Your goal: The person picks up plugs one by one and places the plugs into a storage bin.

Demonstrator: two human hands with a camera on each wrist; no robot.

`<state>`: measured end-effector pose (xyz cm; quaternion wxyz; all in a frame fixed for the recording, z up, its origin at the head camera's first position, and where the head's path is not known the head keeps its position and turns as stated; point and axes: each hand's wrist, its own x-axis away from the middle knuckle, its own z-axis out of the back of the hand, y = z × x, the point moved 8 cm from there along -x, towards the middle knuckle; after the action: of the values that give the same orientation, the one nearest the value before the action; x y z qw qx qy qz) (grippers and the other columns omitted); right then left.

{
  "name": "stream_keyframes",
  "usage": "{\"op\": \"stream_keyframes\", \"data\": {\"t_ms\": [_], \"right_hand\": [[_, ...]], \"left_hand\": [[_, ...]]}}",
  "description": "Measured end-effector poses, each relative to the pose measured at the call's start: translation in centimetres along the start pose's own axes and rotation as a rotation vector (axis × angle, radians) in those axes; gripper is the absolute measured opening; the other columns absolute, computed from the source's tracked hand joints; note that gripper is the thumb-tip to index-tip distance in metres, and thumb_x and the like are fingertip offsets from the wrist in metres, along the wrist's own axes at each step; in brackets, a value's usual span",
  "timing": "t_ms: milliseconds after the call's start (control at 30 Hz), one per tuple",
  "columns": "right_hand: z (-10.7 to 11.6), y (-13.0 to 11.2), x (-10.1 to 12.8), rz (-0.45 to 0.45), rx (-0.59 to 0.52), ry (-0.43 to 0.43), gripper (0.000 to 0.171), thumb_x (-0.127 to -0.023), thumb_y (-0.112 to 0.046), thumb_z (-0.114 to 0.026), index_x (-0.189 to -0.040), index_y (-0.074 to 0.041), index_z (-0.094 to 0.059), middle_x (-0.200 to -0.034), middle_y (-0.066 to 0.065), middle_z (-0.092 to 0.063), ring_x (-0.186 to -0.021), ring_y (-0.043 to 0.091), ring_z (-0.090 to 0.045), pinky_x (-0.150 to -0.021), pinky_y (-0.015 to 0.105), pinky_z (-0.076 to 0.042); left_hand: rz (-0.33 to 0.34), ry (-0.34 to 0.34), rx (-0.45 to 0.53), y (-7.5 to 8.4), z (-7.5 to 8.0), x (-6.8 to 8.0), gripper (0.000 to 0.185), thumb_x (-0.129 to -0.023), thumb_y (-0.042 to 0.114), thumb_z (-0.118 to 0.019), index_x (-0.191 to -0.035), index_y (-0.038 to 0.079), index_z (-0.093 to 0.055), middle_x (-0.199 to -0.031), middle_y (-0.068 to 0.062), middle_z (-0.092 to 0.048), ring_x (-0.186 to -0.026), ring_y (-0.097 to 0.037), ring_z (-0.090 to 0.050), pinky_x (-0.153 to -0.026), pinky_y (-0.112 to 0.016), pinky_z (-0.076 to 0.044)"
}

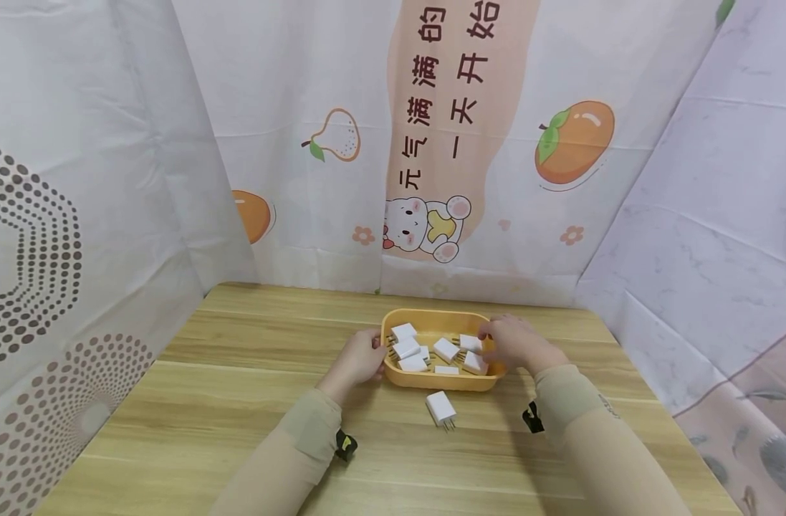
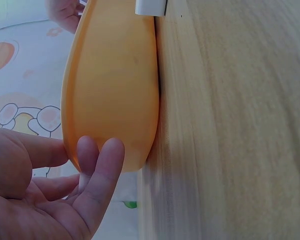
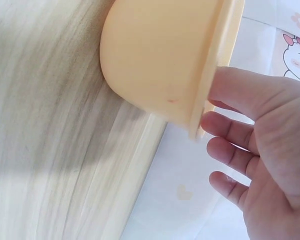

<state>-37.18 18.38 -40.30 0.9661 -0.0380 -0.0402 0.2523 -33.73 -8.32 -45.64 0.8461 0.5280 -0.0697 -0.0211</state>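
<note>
Resting relaxed on the tray (image 1: 458, 381), long axis left-right: left hand (image 1: 359, 360) on left end, right hand (image 1: 512, 342) over right rim, holding nothing

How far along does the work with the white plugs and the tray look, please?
Most plugs already lie in the tray. One plug lies on the table in front of it. The left hand touches the tray's left end; the right hand is over its right rim.

Both forearms wear snug beige sleeves reaching the wrists. A small black strap-mounted device sits on each sleeve near the wrist. The left hand (image 1: 360, 358) and right hand (image 1: 515, 344) are bare.
</note>
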Motion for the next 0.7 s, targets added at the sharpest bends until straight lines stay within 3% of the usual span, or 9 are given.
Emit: {"op": "stream_keyframes", "data": {"t_ms": [433, 700], "right_hand": [[1.4, -0.4, 0.5, 0.046, 0.044, 0.035, 0.031, -0.086, -0.027, -0.083, -0.111, -0.012, -0.072, -0.114, 0.01, -0.068, -0.113, 0.039, -0.057, -0.097, 0.062, -0.042], [2.6, -1.1, 1.2, 0.085, 0.043, 0.084, 0.033, -0.083, -0.023, -0.086, -0.11, -0.013, -0.073, -0.113, 0.007, -0.068, -0.113, 0.038, -0.058, -0.097, 0.061, -0.044]], "left_hand": [[-0.008, 0.007, -0.015, 0.1, 0.0, 0.0, 0.035, -0.102, 0.007, -0.052, -0.136, -0.003, -0.056, -0.088, -0.009, -0.055, -0.07, -0.021, -0.065, -0.06, -0.036, -0.06], [-0.016, 0.003, -0.001, 0.2, 0.0, 0.0, 0.034, -0.102, 0.006, -0.052, -0.135, -0.004, -0.056, -0.087, -0.009, -0.055, -0.071, -0.024, -0.066, -0.061, -0.038, -0.06]]}}
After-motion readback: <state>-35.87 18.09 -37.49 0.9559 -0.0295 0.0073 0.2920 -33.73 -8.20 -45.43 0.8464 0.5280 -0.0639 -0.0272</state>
